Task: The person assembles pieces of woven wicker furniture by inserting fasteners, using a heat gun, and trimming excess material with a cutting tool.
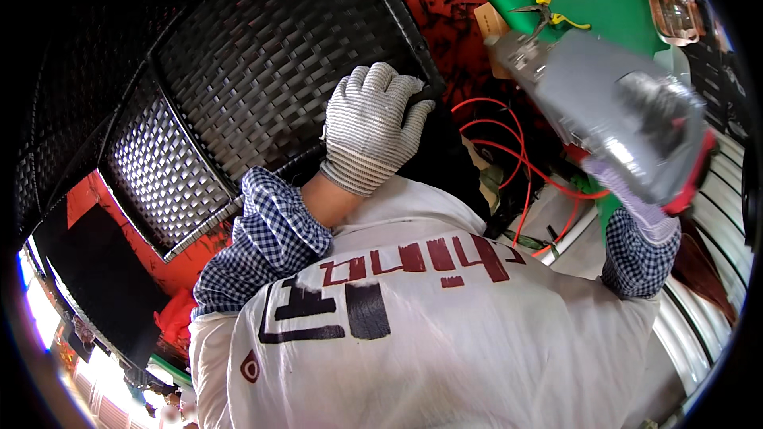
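Head view, left hand (372, 129): thumb wide, on black wicker panel (258, 56), apparently steadying it.
Right hand (632, 197): holds grey staple gun (588, 79), bearing its weight.

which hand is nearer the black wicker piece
Left. The left hand rests on the black wicker piece, at its edge; the right hand is off to its right, holding a grey tool.

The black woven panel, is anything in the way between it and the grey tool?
Nothing visible blocks the gap between the grey tool in the right hand and the black woven panel. A wooden block shows behind the tool's nose, and the left hand covers part of the panel.
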Demonstrator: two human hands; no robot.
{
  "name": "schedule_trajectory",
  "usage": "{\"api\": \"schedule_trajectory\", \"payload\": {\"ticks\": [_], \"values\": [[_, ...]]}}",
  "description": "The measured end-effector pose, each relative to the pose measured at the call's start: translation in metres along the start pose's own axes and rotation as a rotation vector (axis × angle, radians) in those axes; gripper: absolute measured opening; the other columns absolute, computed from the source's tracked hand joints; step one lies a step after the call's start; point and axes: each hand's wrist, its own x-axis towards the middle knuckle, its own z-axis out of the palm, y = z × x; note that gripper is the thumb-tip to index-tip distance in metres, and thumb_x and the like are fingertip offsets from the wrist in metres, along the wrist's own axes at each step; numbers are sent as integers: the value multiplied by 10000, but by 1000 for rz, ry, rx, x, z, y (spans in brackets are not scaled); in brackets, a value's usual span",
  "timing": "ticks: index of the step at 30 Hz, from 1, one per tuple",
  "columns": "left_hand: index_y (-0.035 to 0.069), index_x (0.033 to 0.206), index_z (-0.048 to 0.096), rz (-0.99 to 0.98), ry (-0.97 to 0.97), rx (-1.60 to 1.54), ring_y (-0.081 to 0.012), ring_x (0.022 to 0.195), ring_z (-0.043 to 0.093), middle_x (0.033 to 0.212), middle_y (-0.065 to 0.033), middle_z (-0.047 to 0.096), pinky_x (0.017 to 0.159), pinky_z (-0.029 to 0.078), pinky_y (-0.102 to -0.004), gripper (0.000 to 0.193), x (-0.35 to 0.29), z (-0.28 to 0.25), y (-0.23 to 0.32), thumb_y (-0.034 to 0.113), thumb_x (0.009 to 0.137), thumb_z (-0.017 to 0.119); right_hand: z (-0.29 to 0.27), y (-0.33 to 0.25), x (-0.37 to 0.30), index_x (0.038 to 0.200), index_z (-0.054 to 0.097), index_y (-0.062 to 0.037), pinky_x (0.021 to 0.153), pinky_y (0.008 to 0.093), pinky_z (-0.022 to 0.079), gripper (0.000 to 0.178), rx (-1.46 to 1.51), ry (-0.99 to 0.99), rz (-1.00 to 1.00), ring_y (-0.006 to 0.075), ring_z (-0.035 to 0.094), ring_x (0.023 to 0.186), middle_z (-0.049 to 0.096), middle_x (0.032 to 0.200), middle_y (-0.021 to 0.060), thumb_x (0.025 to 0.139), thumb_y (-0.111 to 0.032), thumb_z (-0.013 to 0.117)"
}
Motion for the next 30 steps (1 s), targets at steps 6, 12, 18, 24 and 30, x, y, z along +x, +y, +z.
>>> {"api": "schedule_trajectory", "payload": {"ticks": [6,12,18,24,30], "values": [[59,959,741,-4,8,-19,-312,867,635,909,-106,636,755,534,-439,227,-1,0,-2,190,799,834,13,-24,22,1346,634,-3,1014,383,563,577,-101,-299,98,232,726,1045,745,1159,131,844,-233,804],[53,963,742,3,4,-24,-321,859,631,907,-110,635,753,532,-452,216,0,0,-4,189,811,812,35,-39,40,1318,646,31,1047,386,528,595,-62,-355,-69,250,707,1158,737,1226,158,793,-186,824],[55,981,735,34,6,-36,-320,881,623,929,-107,620,770,529,-455,206,-2,0,-6,176,824,790,40,-40,43,1353,633,25,1062,393,517,638,-53,-373,-98,234,704,1156,736,1239,150,789,-164,861],[59,1000,734,27,-17,-24,-320,889,619,936,-106,615,788,526,-453,213,-4,1,-7,183,832,781,43,-50,49,1345,625,27,1030,376,567,565,-36,-433,-90,221,713,1127,727,1239,147,825,-65,826],[59,1017,736,24,1,-43,-318,910,617,947,-107,619,807,523,-452,222,-5,3,-8,195,846,771,46,-64,53,1341,639,12,989,350,562,622,-475,-414,-226,220,729,1098,751,1185,144,780,-131,866]]}}
